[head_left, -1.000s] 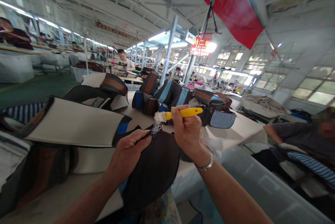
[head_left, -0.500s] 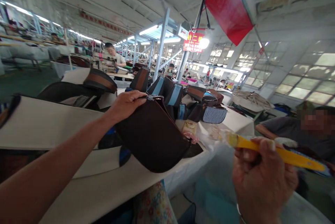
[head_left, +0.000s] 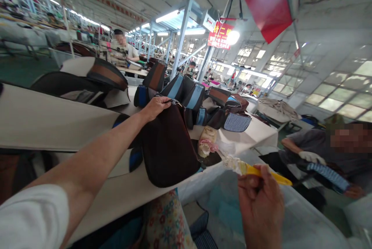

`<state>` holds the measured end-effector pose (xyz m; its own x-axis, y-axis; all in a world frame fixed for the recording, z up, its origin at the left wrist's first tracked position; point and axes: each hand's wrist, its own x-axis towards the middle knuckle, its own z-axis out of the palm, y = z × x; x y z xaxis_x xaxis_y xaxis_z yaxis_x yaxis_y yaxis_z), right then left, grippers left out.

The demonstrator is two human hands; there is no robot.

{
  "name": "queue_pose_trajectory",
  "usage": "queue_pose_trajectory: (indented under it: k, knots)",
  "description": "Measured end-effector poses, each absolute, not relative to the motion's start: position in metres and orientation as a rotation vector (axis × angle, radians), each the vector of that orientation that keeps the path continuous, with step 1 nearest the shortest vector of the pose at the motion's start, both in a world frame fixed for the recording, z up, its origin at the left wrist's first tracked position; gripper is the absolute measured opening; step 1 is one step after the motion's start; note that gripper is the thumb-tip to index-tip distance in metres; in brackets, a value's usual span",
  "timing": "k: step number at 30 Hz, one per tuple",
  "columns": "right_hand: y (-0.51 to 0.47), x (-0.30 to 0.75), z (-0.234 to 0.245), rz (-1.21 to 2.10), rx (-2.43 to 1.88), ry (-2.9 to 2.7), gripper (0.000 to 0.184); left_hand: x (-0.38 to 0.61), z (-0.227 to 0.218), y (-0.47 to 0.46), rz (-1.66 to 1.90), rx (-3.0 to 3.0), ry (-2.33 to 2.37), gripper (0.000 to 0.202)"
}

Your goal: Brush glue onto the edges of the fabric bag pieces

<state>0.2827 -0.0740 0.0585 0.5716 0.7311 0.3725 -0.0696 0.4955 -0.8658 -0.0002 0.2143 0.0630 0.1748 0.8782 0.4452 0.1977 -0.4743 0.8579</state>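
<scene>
Left hand (head_left: pixel 157 107) grips the brown bag (head_left: pixel 170 148), now out on the tabletop (head_left: pixel 124 196); right hand (head_left: pixel 260 204) holds the yellow brush (head_left: pixel 257 171) withdrawn, brushing apparently done

White table (head_left: pixel 255 134): brown bag (head_left: pixel 168 148) upright by the near edge, tub (head_left: pixel 205 140) just beside it, striped pouch (head_left: pixel 236 122) toward the right corner, more bags (head_left: pixel 186 94) piled farther back.
</scene>
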Motion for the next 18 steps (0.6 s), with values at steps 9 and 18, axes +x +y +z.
queue_pose_trajectory:
  k: [9,18]
  knots:
    - [-0.063,0.28,0.041,0.76,-0.823,-0.567,0.02,0.039,0.011,0.17,1.285,1.971,1.415,0.055]
    - [-0.058,0.29,0.035,0.81,-0.734,-0.491,0.021,0.114,-0.039,0.096,0.501,2.395,1.519,0.077]
